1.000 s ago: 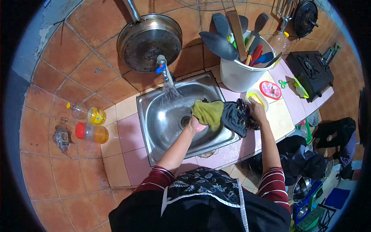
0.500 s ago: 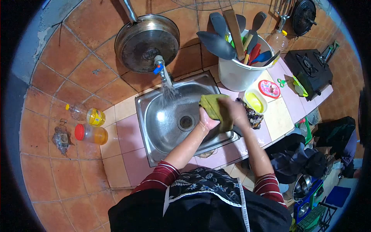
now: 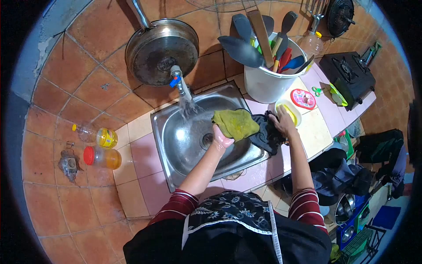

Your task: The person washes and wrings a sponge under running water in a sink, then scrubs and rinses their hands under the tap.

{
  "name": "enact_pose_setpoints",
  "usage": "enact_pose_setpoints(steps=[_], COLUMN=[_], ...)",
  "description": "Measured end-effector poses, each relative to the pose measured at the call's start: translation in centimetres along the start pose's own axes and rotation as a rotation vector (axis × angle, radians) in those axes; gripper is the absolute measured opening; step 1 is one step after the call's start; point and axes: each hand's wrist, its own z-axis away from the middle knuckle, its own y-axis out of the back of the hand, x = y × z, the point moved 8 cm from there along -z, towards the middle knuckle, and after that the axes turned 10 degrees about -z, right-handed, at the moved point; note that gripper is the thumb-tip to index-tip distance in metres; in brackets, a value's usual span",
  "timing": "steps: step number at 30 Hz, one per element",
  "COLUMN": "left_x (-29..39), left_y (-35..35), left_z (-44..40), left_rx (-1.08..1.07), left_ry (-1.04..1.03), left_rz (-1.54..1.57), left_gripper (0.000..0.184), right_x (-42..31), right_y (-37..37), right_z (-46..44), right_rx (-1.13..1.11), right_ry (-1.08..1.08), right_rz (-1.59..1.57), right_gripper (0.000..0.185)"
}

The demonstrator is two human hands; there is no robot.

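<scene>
My left hand (image 3: 221,137) is closed around the lower left part of an olive-green cloth (image 3: 239,124), held above the metal sink (image 3: 180,152). Water runs from the tap (image 3: 179,81) into the basin, left of the cloth. My right hand (image 3: 285,123) reaches into a small white tub (image 3: 297,118) with yellow inside. Its fingers are stretched out, some at the tub's rim, and hold nothing I can see. A dark, partly patterned cloth (image 3: 265,134) lies bunched over the sink's right edge, under and beside my right hand.
A white bucket (image 3: 266,86) of cooking utensils stands behind the tub. Near it lie a red-and-white lid (image 3: 303,99) and green scissors (image 3: 316,91). A black stove (image 3: 347,77) is farther right. A pan (image 3: 165,59) hangs above the tap; jars (image 3: 103,157) stand at left.
My right hand has left the olive-green cloth and moved right to the white tub. My left hand, still holding the cloth, has shifted slightly left. More of the dark cloth shows.
</scene>
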Motion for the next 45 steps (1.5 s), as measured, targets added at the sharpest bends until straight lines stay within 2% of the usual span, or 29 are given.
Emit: enact_pose_setpoints(steps=[2, 4, 6, 8, 10, 12, 13, 16, 17, 18, 20, 22, 24, 26, 27, 28, 29, 30, 32, 33, 34, 35, 36, 37, 38, 40, 41, 43, 45], left_x=[-0.6, -0.9, -1.2, -1.4, -1.8, -2.0, -2.2, -2.7, -2.9, -3.3, -3.7, -4.1, -4.4, -4.9, -4.9, -4.7, -4.1, -3.7, -2.9, -2.4, -1.8, -1.4, -1.5, -1.4, -1.3, -1.4, -1.3, -0.2, 2.1], left_y=[-0.5, -1.0, -1.5, -1.3, -1.7, -1.9, -2.1, -2.1, -1.9, -1.6, -1.5, -0.9, -1.0, -1.0, -1.0, -1.1, -1.4, -0.9, 1.8, 2.1, 1.5, 0.8, 0.3, -0.4, -1.0, -1.1, -0.9, -0.2, 0.1], left_z=[-0.2, -0.3, -0.2, -0.1, 0.2, 0.3, 0.3, 0.2, 0.1, -0.2, -1.3, -1.7, -2.3, -3.1, -3.6, -4.1, -3.4, -2.9, -2.8, -2.0, -1.0, -0.2, 0.8, 1.6, 2.2, 2.8, 3.2, 4.0, 5.3], left_rx=[-0.048, -0.094, -0.145, -0.093, -0.082, -0.083, -0.088, -0.050, -0.047, -0.039, -0.048, 0.006, -0.002, -0.006, 0.008, 0.017, 0.212, 0.259, 0.191, 0.194, 0.101, 0.007, 0.015, 0.024, 0.029, -0.002, -0.006, 0.018, -0.030], left_ry=[0.007, 0.009, 0.023, 0.032, 0.058, 0.060, 0.061, 0.052, 0.055, 0.072, 0.091, 0.082, 0.086, 0.094, 0.082, 0.070, 0.041, 0.037, 0.037, 0.035, 0.011, -0.015, -0.017, -0.025, -0.036, -0.058, -0.061, -0.089, -0.112], left_rz=[0.004, 0.009, -0.017, -0.033, -0.045, -0.035, -0.023, -0.005, -0.004, 0.000, -0.004, -0.028, -0.041, -0.052, -0.029, -0.009, -0.084, -0.145, -0.139, -0.140, -0.093, -0.047, -0.049, -0.008, 0.033, 0.038, 0.041, 0.033, 0.012], left_gripper=[0.048, 0.048, 0.048, 0.049, 0.049, 0.049, 0.050, 0.050, 0.050, 0.050, 0.050, 0.050, 0.051, 0.051, 0.052, 0.052, 0.053, 0.054, 0.056, 0.056, 0.055, 0.055, 0.055, 0.053, 0.051, 0.048, 0.048, 0.046, 0.045], right_x=[0.7, 1.9, 1.4, 2.6, 4.6, 8.0, 5.9, 1.9, 1.2, 1.0, 0.7, 0.2, -1.7, -4.3, -5.7, -11.2, -11.8, -15.7, -19.0, -18.1, -17.2, -15.1, -13.4, -12.2, -11.7, -12.1, -12.1, -17.5, -17.2], right_y=[-0.7, -2.0, -1.6, -1.1, -1.2, -2.5, -1.1, -1.1, -1.6, -2.1, -3.5, -3.3, -4.5, -3.1, -2.4, 1.3, -2.4, -1.1, 1.1, 0.6, 0.3, 0.5, 0.6, 0.1, -1.8, -8.7, -9.0, -8.1, -9.8], right_z=[-0.1, -0.3, -0.2, 0.2, 0.0, -0.1, 0.1, -1.2, -1.5, -1.1, -1.3, -1.3, -1.2, -0.8, -0.5, -0.8, 2.2, 4.4, 6.7, 7.4, 8.1, 7.9, 7.4, 6.9, 6.7, 7.8, 7.8, 7.8, 7.5], right_rx=[0.023, -0.180, -0.128, -0.041, -0.064, -0.002, 0.009, 0.032, 0.041, 0.044, -0.004, -0.044, -0.113, -0.035, -0.009, -0.174, -0.125, -0.028, -0.166, -0.240, -0.317, -0.225, -0.134, -0.001, 0.113, -0.065, -0.070, -0.496, -0.484], right_ry=[0.021, -0.158, -0.100, -0.202, -0.282, -0.529, -0.908, -0.816, -0.757, -0.763, -0.823, -0.828, -0.928, -0.790, -0.655, -0.284, -0.216, 0.036, 0.001, -0.057, -0.118, -0.277, -0.439, -0.503, -0.570, -1.008, -1.002, -1.233, -1.180], right_rz=[-0.083, -0.213, -0.190, -0.205, -0.218, -0.579, -1.072, -1.182, -1.037, -1.035, -1.256, -1.263, -1.757, -1.611, -1.294, -0.643, -0.731, -0.538, -0.610, -0.703, -0.799, -0.886, -0.969, -0.960, -1.220, -1.816, -1.822, -2.201, -2.147], right_gripper=[0.037, 0.030, 0.029, 0.031, 0.037, 0.033, 0.036, 0.039, 0.040, 0.040, 0.040, 0.041, 0.044, 0.041, 0.039, 0.039, 0.043, 0.052, 0.048, 0.042, 0.036, 0.032, 0.030, 0.033, 0.041, 0.050, 0.050, 0.051, 0.048])
